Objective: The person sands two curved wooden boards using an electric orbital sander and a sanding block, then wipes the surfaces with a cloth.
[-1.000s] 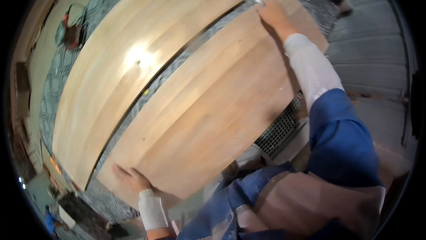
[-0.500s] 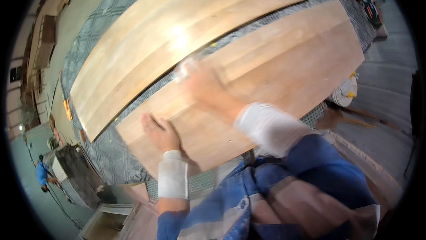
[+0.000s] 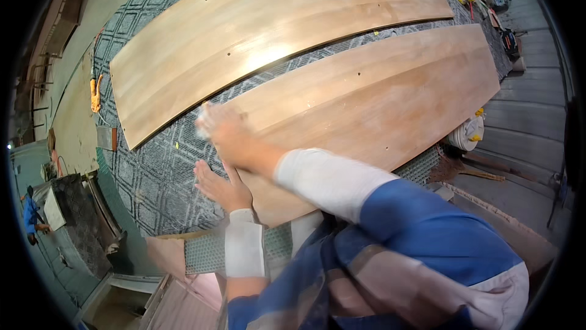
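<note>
Two long, curved-edge wooden boards lie side by side, the far board (image 3: 293, 13) and the near board (image 3: 378, 98), a strip of grey carpet between them. At the near board's left end, my left hand (image 3: 226, 188) rests with fingers stretched out, holding nothing. My right hand (image 3: 235, 141) reaches across just above it, at that board's far left corner. Its fingers are closed over a whitish, crumpled piece (image 3: 202, 124), smeared by motion, whose kind I cannot make out. Both wrists wear white sleeve bands. Small dark holes and pale specks mark the boards.
Patterned grey carpet (image 3: 165, 190) covers the work table. An orange-handled tool (image 3: 95, 95) and a small brown block (image 3: 107, 138) lie at its left edge. Hand tools (image 3: 510, 43) sit far right. A white bucket (image 3: 467, 135) stands at right. Another person (image 3: 30, 214) is far left.
My right hand has moved left along the near board to its left end, close above my left hand. The view has shifted, and more carpet shows left of the near board.
</note>
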`<state>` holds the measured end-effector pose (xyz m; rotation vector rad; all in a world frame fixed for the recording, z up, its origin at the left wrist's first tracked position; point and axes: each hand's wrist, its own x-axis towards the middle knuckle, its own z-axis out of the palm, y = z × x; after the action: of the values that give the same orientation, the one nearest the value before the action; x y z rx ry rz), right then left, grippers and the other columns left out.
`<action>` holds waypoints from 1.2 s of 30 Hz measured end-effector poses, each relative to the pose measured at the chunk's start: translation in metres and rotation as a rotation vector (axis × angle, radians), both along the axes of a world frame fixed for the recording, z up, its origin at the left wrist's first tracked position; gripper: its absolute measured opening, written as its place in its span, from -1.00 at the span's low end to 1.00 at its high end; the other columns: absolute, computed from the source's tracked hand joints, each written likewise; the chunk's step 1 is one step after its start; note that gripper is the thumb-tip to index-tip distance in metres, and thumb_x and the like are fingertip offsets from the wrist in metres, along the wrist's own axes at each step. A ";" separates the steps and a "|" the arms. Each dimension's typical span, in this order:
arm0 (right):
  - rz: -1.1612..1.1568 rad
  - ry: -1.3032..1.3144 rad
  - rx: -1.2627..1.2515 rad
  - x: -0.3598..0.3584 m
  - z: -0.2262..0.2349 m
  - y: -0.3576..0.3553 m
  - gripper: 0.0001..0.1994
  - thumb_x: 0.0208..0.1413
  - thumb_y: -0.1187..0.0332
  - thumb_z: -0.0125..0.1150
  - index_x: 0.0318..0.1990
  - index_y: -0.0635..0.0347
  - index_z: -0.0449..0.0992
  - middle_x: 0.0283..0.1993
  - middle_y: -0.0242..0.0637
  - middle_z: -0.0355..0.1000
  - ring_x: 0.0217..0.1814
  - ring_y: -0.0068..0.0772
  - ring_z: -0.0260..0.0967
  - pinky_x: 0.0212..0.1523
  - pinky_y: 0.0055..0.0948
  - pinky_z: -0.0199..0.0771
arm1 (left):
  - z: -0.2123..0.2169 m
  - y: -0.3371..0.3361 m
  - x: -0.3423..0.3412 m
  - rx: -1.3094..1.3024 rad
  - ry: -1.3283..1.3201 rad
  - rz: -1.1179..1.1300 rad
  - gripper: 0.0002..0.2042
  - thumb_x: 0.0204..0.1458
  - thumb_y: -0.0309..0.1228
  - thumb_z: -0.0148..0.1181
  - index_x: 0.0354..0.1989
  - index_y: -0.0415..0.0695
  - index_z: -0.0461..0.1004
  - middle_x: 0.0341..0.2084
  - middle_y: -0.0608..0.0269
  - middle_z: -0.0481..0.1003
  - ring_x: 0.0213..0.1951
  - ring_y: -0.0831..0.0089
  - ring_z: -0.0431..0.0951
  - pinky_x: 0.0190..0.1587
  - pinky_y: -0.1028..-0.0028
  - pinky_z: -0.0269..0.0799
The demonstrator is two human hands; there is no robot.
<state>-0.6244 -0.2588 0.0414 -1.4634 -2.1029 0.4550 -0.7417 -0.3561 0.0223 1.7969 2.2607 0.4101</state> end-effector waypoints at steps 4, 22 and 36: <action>0.100 0.121 -0.104 0.012 0.004 -0.001 -0.50 0.13 0.42 0.21 0.27 0.13 0.42 0.39 0.20 0.21 0.44 0.23 0.13 0.43 0.03 0.11 | -0.010 -0.014 -0.025 -0.002 0.019 -0.151 -0.29 0.28 -0.11 0.08 0.46 -0.30 0.03 0.47 -0.07 0.03 0.53 0.04 -0.10 0.52 -0.06 -0.38; -0.339 -0.090 0.073 0.150 -0.011 -0.015 -0.52 0.16 0.28 0.24 0.24 0.19 0.46 0.32 0.10 0.31 0.36 0.22 0.19 0.37 0.05 0.18 | -0.004 -0.018 -0.053 0.116 0.120 -0.337 -0.47 0.24 -0.18 0.02 0.39 -0.01 0.33 0.44 -0.10 0.10 0.47 -0.03 0.04 0.48 -0.13 -0.23; -0.278 0.164 -0.037 0.184 -0.009 -0.108 -0.57 0.17 0.12 0.17 0.19 -0.07 0.51 0.29 -0.12 0.34 0.33 0.05 0.26 0.28 0.00 0.34 | -0.007 -0.012 -0.043 0.090 0.008 -0.313 -0.39 0.37 0.04 -0.22 0.35 -0.18 0.36 0.43 -0.15 0.10 0.42 -0.04 0.11 0.42 0.03 -0.02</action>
<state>-0.4407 -0.3672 0.0322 -1.6499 -1.7402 0.4893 -0.7843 -0.3682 0.0151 2.1541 1.9456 0.4498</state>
